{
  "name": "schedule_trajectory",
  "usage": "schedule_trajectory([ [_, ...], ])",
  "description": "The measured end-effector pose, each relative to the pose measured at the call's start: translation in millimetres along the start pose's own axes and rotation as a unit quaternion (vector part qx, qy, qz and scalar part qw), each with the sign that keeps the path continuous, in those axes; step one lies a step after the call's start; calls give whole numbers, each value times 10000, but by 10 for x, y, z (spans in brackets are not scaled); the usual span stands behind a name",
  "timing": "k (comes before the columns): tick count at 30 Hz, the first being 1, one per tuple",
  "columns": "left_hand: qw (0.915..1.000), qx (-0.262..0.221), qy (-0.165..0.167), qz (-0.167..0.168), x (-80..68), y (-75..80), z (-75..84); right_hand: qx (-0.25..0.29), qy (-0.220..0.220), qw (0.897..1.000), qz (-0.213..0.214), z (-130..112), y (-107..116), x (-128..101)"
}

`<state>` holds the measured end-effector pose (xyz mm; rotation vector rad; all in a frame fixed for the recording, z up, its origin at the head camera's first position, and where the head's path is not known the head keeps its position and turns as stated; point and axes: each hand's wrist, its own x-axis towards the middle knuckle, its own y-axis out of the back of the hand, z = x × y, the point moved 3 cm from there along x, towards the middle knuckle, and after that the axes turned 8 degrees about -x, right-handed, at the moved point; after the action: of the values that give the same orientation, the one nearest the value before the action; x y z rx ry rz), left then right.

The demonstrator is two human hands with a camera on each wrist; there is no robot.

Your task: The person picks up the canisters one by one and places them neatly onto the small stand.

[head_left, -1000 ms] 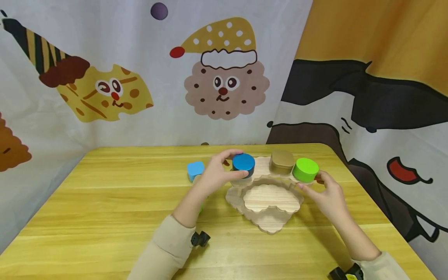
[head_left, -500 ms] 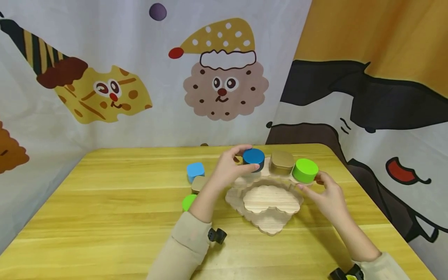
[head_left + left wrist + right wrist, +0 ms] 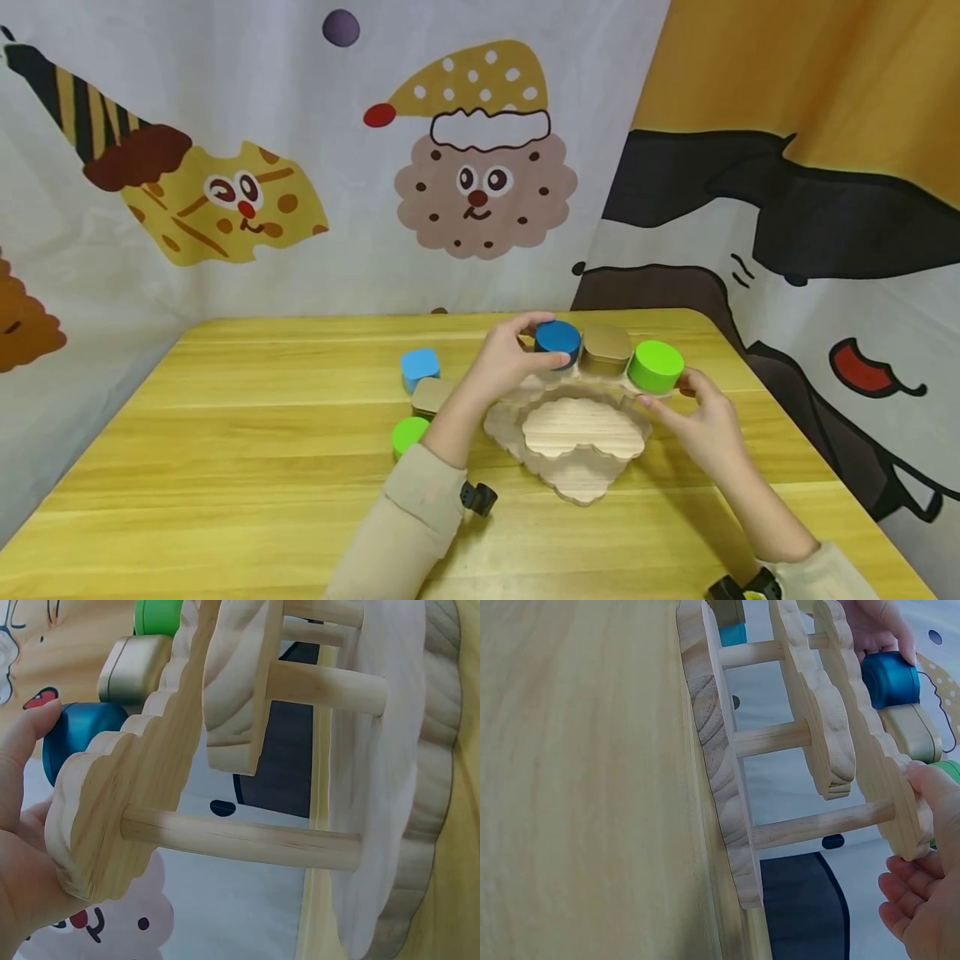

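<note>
- On the top tier of the wooden stand (image 3: 581,429) sit three tins: one dark blue tin (image 3: 558,340), one gold tin (image 3: 606,348), one green tin (image 3: 656,366).
- Left hand (image 3: 510,362): its grip pinches the dark blue tin.
- Right hand (image 3: 701,417): fingers curl against the green tin and the tier's edge.
- Three more lie on the worktop (image 3: 225,433): light blue tin (image 3: 419,367), tan tin (image 3: 430,396), small green tin (image 3: 408,434).

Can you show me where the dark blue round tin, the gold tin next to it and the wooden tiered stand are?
dark blue round tin (image 3: 558,337): head view, on its flat top.
gold tin (image 3: 606,342): head view, on its lid.
wooden tiered stand (image 3: 582,427): head view, on the middle shelf's bare top.
</note>
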<state>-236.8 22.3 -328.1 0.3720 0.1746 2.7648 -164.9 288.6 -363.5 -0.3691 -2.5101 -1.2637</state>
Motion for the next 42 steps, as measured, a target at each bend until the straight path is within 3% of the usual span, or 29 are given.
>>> schedule_trajectory([
  [25, 9989, 385, 56, -271, 81, -26, -48, -14, 61, 10000, 20, 25, -15, 7],
  [33, 9985, 381, 17, -387, 39, 5, -25, 33, 34, 10000, 21, 12, -5, 10],
  [42, 9992, 153, -282, -225, -105, 151, 54, 36, 42, 10000, 22, 6, 4, -4],
])
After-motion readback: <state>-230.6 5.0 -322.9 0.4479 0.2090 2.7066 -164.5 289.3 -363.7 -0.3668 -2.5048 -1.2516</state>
